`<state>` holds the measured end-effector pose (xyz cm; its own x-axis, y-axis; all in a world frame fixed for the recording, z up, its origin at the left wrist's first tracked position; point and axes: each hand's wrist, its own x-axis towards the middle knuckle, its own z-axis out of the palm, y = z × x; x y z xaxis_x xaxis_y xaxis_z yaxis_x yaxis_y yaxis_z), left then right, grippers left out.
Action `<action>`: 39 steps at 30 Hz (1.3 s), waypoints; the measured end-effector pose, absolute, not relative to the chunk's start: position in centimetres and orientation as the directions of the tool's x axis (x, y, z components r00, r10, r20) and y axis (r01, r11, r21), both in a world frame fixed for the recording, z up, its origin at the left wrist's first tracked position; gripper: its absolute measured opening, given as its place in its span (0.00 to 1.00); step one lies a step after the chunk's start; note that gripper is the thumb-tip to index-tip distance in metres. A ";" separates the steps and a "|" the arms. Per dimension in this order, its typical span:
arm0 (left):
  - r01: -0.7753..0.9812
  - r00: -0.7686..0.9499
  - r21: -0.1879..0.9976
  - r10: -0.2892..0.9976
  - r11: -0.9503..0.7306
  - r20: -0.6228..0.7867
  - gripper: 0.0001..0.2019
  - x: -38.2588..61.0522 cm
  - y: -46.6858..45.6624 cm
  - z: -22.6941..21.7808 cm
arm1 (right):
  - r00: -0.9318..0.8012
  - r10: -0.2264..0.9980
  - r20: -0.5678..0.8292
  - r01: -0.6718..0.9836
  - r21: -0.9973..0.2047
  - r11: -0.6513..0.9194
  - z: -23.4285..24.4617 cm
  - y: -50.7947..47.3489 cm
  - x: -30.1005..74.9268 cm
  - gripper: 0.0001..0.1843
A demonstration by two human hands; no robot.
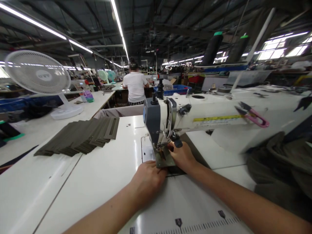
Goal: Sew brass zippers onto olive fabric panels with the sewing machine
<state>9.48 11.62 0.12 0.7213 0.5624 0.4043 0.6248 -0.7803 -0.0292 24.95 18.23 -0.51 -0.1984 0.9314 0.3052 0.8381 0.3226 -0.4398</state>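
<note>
A white sewing machine [207, 113] stands on the white table [97, 182], its needle head at the centre. My left hand [147, 180] rests knuckles up just in front of the needle plate, fingers curled down onto a small olive fabric piece [162, 161] under the presser foot. My right hand [181, 157] lies to the right of the needle, fingers pressed on the same piece. Most fingertips are hidden by the hands and the machine head.
A fanned stack of olive fabric pieces [80, 136] lies at the left. Pink thread snips [253, 115] sit on the machine arm. Olive cloth [280, 169] is heaped at the right. A white desk fan [39, 78] stands far left; a person in white [135, 86] sits ahead.
</note>
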 end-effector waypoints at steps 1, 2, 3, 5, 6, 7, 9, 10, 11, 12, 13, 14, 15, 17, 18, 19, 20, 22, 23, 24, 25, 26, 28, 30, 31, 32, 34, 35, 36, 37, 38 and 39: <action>0.622 0.724 -0.031 0.559 -0.783 0.405 0.14 9.5 11.6 0.1 | -0.189 0.935 0.301 0.847 -0.431 0.310 -0.6 18.3 24.9 0.10; 0.621 0.724 -0.032 0.559 -0.783 0.404 0.14 9.5 11.6 0.1 | -0.181 0.938 0.297 0.856 -0.422 0.299 -0.6 18.4 24.8 0.10; 0.624 0.723 -0.031 0.562 -0.781 0.403 0.14 9.5 11.6 0.1 | -0.178 0.940 0.293 0.863 -0.411 0.292 -0.6 18.4 24.8 0.09; 0.631 0.721 -0.032 0.571 -0.775 0.394 0.13 9.4 11.6 0.1 | -0.178 0.942 0.286 0.877 -0.388 0.284 -0.6 18.4 24.8 0.09; 0.633 0.722 -0.036 0.573 -0.774 0.388 0.13 9.4 11.6 0.1 | -0.177 0.942 0.284 0.883 -0.377 0.280 -0.6 18.5 24.8 0.09; 0.634 0.726 -0.041 0.575 -0.773 0.378 0.13 9.4 11.6 0.0 | -0.174 0.943 0.282 0.890 -0.366 0.273 -0.7 18.5 24.7 0.09; 0.636 0.731 -0.049 0.581 -0.770 0.356 0.12 9.4 11.6 0.0 | -0.154 0.947 0.282 0.903 -0.350 0.251 -0.8 18.7 24.6 0.10; 0.640 0.731 -0.050 0.587 -0.767 0.347 0.12 9.4 11.6 -0.1 | -0.139 0.949 0.284 0.908 -0.345 0.236 -1.0 18.8 24.5 0.12; 0.645 0.729 -0.049 0.594 -0.763 0.341 0.12 9.4 11.7 -0.1 | -0.123 0.951 0.285 0.912 -0.344 0.221 -1.1 19.0 24.4 0.13; 0.650 0.725 -0.045 0.602 -0.758 0.335 0.12 9.4 11.7 -0.1 | -0.107 0.952 0.286 0.915 -0.346 0.207 -1.2 19.2 24.2 0.14; 0.656 0.721 -0.041 0.608 -0.754 0.332 0.11 9.5 11.7 -0.2 | -0.096 0.953 0.288 0.916 -0.349 0.198 -1.3 19.3 24.1 0.15; 0.660 0.717 -0.037 0.614 -0.751 0.332 0.11 9.5 11.7 -0.2 | -0.092 0.952 0.291 0.915 -0.353 0.196 -1.3 19.3 24.0 0.15; 0.663 0.712 -0.030 0.619 -0.748 0.331 0.11 9.5 11.6 -0.1 | -0.095 0.951 0.295 0.912 -0.357 0.202 -1.2 19.3 24.0 0.15; 0.668 0.702 -0.009 0.626 -0.744 0.339 0.10 9.5 11.2 0.0 | -0.129 0.942 0.310 0.899 -0.365 0.243 -0.8 18.8 24.3 0.13; 0.665 0.698 0.005 0.623 -0.747 0.353 0.10 9.4 10.8 0.1 | -0.161 0.933 0.322 0.886 -0.368 0.280 -0.6 18.2 24.5 0.11; 0.656 0.696 0.020 0.614 -0.755 0.372 0.10 9.1 10.3 0.3 | -0.201 0.920 0.337 0.870 -0.370 0.325 -0.3 17.5 24.9 0.09; 0.644 0.694 0.033 0.602 -0.764 0.394 0.10 8.9 9.7 0.4 | -0.244 0.904 0.351 0.851 -0.370 0.373 -0.2 16.7 25.4 0.08; 0.642 0.671 0.058 0.597 -0.764 0.440 0.09 8.2 8.6 0.5 | -0.352 0.843 0.407 0.783 -0.365 0.504 -0.2 14.7 26.3 0.06; 0.669 0.633 0.077 0.621 -0.739 0.463 0.07 7.9 8.2 0.5 | -0.412 0.793 0.448 0.730 -0.358 0.582 -0.3 13.7 26.8 0.06; 0.706 0.583 0.100 0.656 -0.701 0.480 0.07 7.6 7.9 0.5 | -0.478 0.719 0.504 0.653 -0.343 0.675 -0.6 12.8 27.2 0.07; 0.740 0.537 0.120 0.688 -0.662 0.488 0.09 7.4 7.8 0.4 | -0.526 0.659 0.538 0.590 -0.327 0.738 -0.9 12.1 27.5 0.09; 0.760 0.508 0.133 0.709 -0.636 0.489 0.13 7.2 7.8 0.3 | -0.562 0.607 0.562 0.535 -0.312 0.785 -1.1 11.5 27.7 0.11; 0.750 0.532 0.128 0.706 -0.649 0.468 0.18 7.2 8.3 0.1 | -0.598 0.566 0.567 0.486 -0.306 0.819 -1.5 11.0 27.7 0.13; 0.701 0.610 0.087 0.658 -0.708 0.442 0.16 7.4 9.1 -0.2 | -0.607 0.565 0.559 0.473 -0.317 0.822 -1.6 10.9 27.6 0.13; 0.681 0.637 0.064 0.634 -0.729 0.439 0.15 7.5 9.4 -0.3 | -0.607 0.563 0.560 0.468 -0.321 0.824 -1.5 11.0 27.5 0.13; 0.667 0.656 0.042 0.613 -0.744 0.440 0.14 7.5 9.7 -0.4 | -0.605 0.560 0.566 0.462 -0.322 0.826 -1.5 11.1 27.4 0.14; 0.647 0.681 0.002 0.579 -0.762 0.449 0.14 7.6 10.1 -0.4 | -0.596 0.553 0.583 0.455 -0.322 0.830 -1.3 11.2 27.2 0.14; 0.639 0.689 -0.013 0.566 -0.769 0.453 0.14 7.6 10.2 -0.3 | -0.590 0.549 0.593 0.453 -0.319 0.832 -1.2 11.3 27.1 0.14; 0.631 0.698 -0.025 0.553 -0.775 0.455 0.14 7.6 10.3 -0.1 | -0.584 0.544 0.603 0.451 -0.315 0.835 -1.2 11.3 27.1 0.14; 0.624 0.705 -0.036 0.543 -0.780 0.457 0.13 7.6 10.4 0.0 | -0.579 0.539 0.612 0.450 -0.311 0.837 -1.2 11.4 27.1 0.14; 0.616 0.712 -0.046 0.531 -0.786 0.460 0.13 7.7 10.4 0.2 | -0.577 0.534 0.619 0.449 -0.305 0.840 -1.2 11.4 27.1 0.14; 0.609 0.719 -0.056 0.521 -0.791 0.459 0.13 7.7 10.5 0.3 | -0.577 0.529 0.623 0.449 -0.299 0.842 -1.3 11.5 27.1 0.14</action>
